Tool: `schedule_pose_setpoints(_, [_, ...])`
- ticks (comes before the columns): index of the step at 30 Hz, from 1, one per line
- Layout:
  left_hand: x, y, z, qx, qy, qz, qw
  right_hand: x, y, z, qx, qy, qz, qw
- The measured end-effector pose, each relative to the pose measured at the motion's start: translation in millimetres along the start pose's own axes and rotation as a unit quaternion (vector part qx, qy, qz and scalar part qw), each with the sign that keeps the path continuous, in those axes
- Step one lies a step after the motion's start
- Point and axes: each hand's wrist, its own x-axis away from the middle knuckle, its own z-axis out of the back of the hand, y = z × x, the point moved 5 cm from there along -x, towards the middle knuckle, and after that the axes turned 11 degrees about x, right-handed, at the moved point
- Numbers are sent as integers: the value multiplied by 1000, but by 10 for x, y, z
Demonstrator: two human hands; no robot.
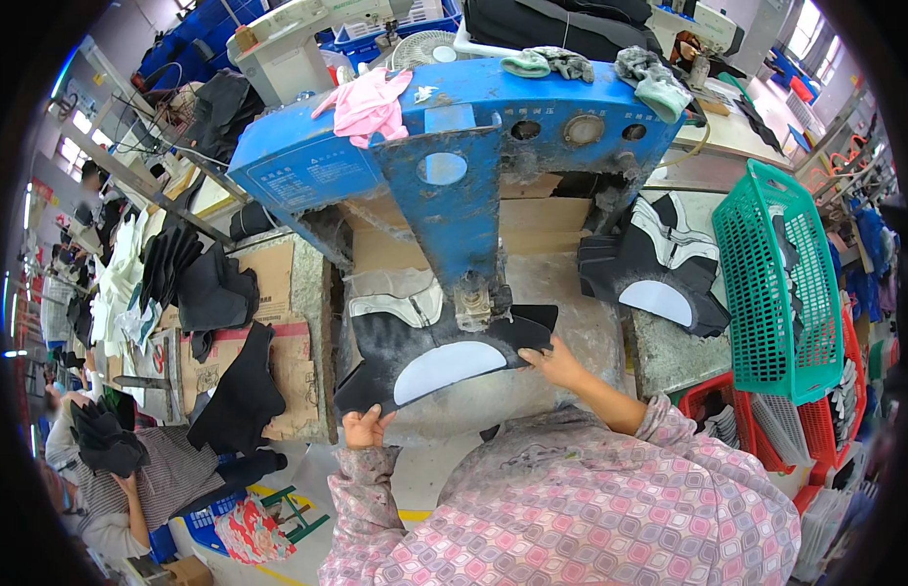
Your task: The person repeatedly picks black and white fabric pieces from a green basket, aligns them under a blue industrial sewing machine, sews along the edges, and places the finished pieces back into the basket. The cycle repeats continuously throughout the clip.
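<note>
A black shoe upper (478, 335) with a white half-round patch (451, 372) and a grey-white trim lies spread on the worn machine bed, under the metal head (476, 305) of a blue machine (449, 195). My left hand (368, 427) pinches its near left corner between thumb and fingers. At its right edge my right hand (556, 363) grips the piece, thumb near the border. The machine head covers part of the upper's far edge.
To the right, similar uppers (659, 264) lie stacked beside a green basket (781, 283) and red crates (766, 425). Black pieces (239, 386) rest on cardboard at left, where another person (146, 469) holds black pieces. Pink cloth (366, 105) and gloves (654, 83) top the machine.
</note>
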Motion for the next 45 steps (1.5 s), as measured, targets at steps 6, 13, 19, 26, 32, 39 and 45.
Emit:
schedule_pose_setpoints(6, [294,111,277,-11,91,43,995,50,384,-222,53,-41,-64,996])
schedule_pose_setpoints(13, [-364,-366,-211,4,-105,104,989,243,-244,588,107,-29,-61,992])
schedule_pose_setpoints(19, [-335,-57,-249,70,-73,84,991,60,-441,336,-3,-57,-18,998])
schedule_pose_setpoints(26, [-292,-905,-1101,423,-86,147,890,741,-254,624,96,44,49,993])
schedule_pose_setpoints(32, [-306,-1672,-1443,427,-183,231,855,1221,-459,735,187,58,54,979])
schedule_pose_setpoints(39, [44,-1970,-1786,377,-294,308,822,1825,-570,889,252,86,21,964])
schedule_pose_setpoints(45, [500,-2157,-1983,473,-168,438,746,2337,-771,858,189,132,-52,972])
